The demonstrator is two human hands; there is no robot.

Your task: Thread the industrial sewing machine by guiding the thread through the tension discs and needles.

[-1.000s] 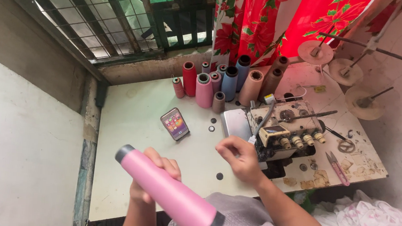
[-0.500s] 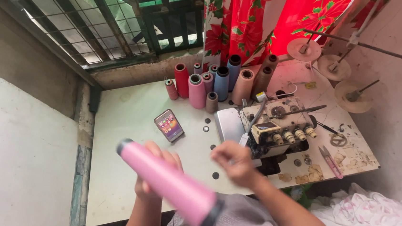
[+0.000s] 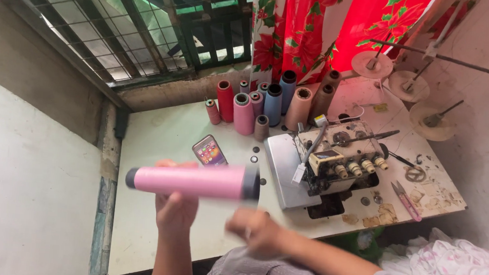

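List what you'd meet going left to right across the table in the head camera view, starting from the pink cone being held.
pink thread cone → sewing machine → pink thread snips

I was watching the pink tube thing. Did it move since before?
Yes. The pink thread cone, held in the left hand, swung from slanting to nearly level and now covers part of the phone on the table.
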